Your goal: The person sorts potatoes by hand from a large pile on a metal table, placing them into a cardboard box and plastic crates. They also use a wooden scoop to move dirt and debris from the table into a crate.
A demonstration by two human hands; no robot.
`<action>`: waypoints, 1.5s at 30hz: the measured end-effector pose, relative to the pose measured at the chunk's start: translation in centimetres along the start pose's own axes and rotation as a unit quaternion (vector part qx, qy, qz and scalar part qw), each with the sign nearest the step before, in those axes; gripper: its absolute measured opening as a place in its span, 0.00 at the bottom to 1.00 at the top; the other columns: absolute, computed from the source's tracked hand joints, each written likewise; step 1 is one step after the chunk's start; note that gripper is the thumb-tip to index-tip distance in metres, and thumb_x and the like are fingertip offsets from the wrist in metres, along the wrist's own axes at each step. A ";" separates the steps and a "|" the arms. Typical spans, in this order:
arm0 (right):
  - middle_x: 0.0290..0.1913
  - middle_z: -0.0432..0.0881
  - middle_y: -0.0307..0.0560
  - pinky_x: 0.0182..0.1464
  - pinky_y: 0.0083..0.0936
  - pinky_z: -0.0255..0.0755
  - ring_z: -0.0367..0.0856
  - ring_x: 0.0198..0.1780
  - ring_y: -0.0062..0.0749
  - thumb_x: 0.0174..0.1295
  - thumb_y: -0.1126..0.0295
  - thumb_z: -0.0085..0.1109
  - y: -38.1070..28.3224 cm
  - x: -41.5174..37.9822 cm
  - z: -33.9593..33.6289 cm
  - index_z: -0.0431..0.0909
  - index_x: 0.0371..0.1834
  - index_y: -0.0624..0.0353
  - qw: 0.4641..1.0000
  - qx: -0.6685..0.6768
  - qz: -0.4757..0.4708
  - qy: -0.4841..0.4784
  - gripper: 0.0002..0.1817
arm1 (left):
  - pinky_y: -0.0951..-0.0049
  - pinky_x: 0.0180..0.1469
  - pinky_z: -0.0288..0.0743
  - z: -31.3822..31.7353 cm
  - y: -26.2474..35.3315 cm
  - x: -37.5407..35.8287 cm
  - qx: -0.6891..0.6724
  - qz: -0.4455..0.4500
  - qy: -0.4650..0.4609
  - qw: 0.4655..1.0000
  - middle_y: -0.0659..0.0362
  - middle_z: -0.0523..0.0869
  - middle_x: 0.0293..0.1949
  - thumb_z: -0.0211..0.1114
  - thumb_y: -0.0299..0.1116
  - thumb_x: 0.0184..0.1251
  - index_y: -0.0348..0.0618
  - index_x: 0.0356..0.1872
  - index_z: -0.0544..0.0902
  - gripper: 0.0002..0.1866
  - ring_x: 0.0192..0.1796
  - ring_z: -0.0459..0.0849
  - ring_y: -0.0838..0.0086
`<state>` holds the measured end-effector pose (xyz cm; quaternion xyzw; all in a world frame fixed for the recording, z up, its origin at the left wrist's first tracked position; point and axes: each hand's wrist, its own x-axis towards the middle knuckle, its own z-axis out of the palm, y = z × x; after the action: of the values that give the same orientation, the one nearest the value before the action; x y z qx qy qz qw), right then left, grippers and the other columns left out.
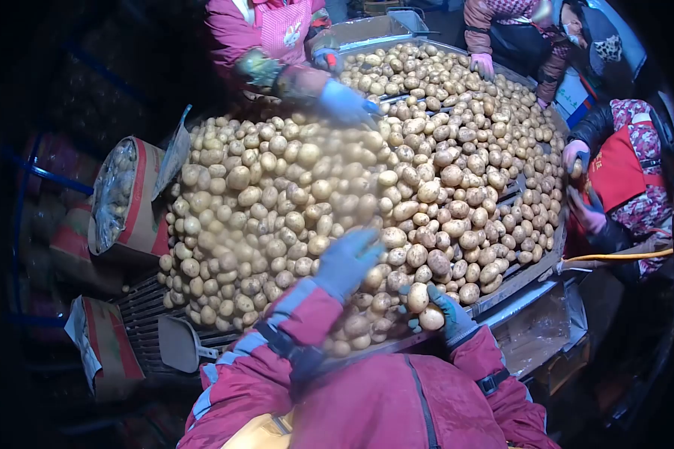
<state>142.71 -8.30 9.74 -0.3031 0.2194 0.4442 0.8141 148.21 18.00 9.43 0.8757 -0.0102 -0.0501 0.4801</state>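
A large heap of potatoes (277, 194) covers a slatted table. My left hand (348, 262), in a blue-grey glove, reaches over the near middle of the heap. Its fingers are smeared by motion, and whether they grip anything is unclear. At the near edge, my right hand (451, 314), in a dark green-blue glove, is curled around two potatoes (431, 317), one lying against the other.
Co-workers stand at the far left side (277, 37), far right (554, 37) and right (629, 165), their gloved hands on or near the potatoes. Cardboard boxes (144, 194) stand at left. A grey scoop (178, 344) lies on the slats. A lined box (535, 329) is at lower right.
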 end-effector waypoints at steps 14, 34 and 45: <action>0.59 0.83 0.49 0.51 0.26 0.80 0.84 0.53 0.31 0.72 0.46 0.57 0.1 -1.2 -1.8 0.67 0.74 0.67 0.995 -0.090 -0.033 -0.034 0.39 | 0.56 0.63 0.76 -3.7 -8.2 16.8 0.181 0.025 0.145 0.972 0.46 0.86 0.56 0.64 0.45 0.68 0.45 0.59 0.84 0.23 0.59 0.83 0.50; 0.57 0.84 0.52 0.53 0.26 0.79 0.85 0.54 0.36 0.71 0.46 0.58 -1.6 -2.1 0.6 0.66 0.73 0.70 0.996 -0.075 -0.046 -0.013 0.40 | 0.66 0.61 0.77 -9.3 -10.8 17.9 -0.067 -0.062 0.149 0.985 0.51 0.84 0.60 0.73 0.39 0.65 0.47 0.67 0.79 0.29 0.59 0.83 0.64; 0.59 0.82 0.52 0.52 0.31 0.82 0.84 0.54 0.36 0.75 0.48 0.53 -1.9 -0.8 2.7 0.59 0.79 0.67 0.995 -0.008 -0.031 -0.098 0.39 | 0.58 0.48 0.88 -4.0 -0.4 5.5 -0.690 -0.254 -0.087 0.672 0.47 0.86 0.59 0.52 0.55 0.78 0.38 0.72 0.73 0.34 0.52 0.89 0.54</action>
<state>144.23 -7.70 12.75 -0.2715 0.1252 0.4481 0.8425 154.05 21.18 10.78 0.2557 0.2079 -0.2392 0.9133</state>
